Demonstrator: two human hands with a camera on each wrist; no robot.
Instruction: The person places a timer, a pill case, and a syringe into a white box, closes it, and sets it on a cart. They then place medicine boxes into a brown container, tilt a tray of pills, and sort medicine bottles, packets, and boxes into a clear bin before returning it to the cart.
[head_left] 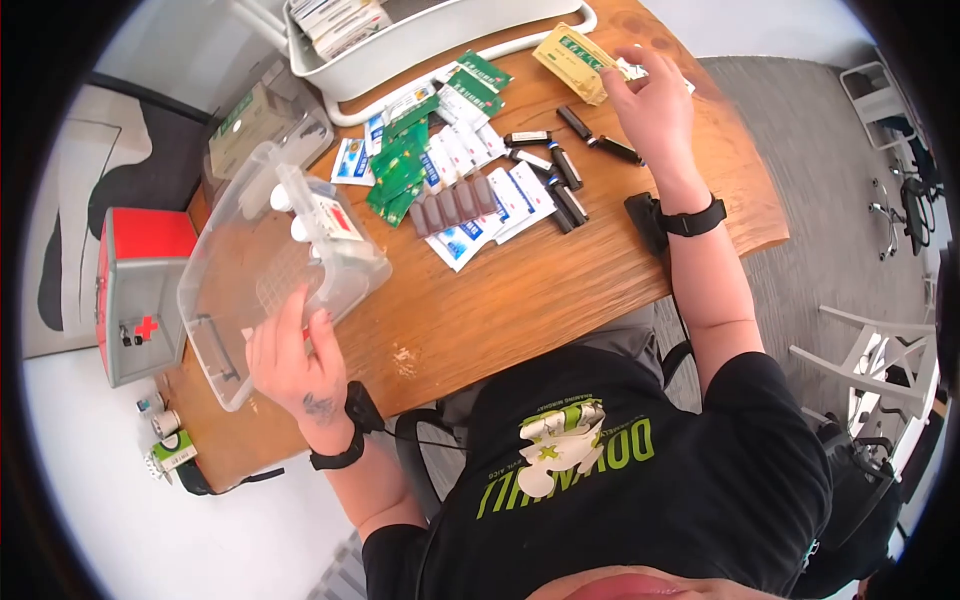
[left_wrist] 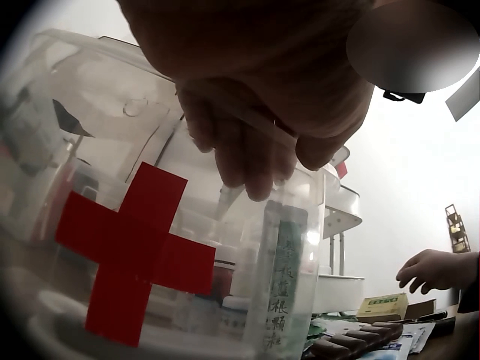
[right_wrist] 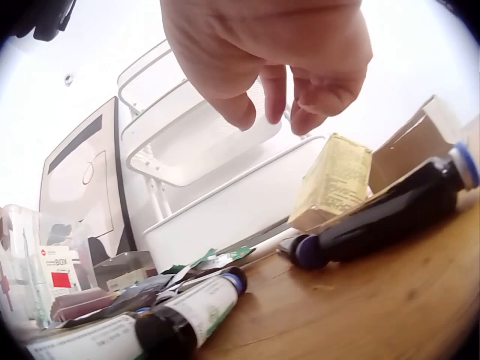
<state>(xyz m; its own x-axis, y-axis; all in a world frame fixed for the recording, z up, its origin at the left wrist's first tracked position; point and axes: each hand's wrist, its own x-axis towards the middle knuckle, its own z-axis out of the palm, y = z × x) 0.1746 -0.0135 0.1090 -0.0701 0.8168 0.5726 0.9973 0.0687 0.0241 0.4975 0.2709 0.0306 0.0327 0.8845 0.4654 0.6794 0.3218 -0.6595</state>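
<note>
My left hand (head_left: 300, 365) is over the near side of a clear plastic box (head_left: 215, 345), fingers loosely bent; the left wrist view shows the fingers (left_wrist: 244, 154) at its translucent wall, above a red cross (left_wrist: 135, 251). White-capped bottles and a carton are inside the box. My right hand (head_left: 655, 110) hovers beside a yellow carton (head_left: 575, 62), its fingers bent. In the right wrist view nothing shows between the fingers of that hand (right_wrist: 270, 67), above the yellow carton (right_wrist: 334, 180) and an open brown carton (right_wrist: 420, 146).
Several dark vials (head_left: 565, 165) lie left of my right hand. Green and white sachets (head_left: 400, 170) and a brown ampoule strip (head_left: 455, 205) lie mid-table. A white rack (head_left: 430, 45) stands behind, and a red-topped case (head_left: 150, 290) at the far left.
</note>
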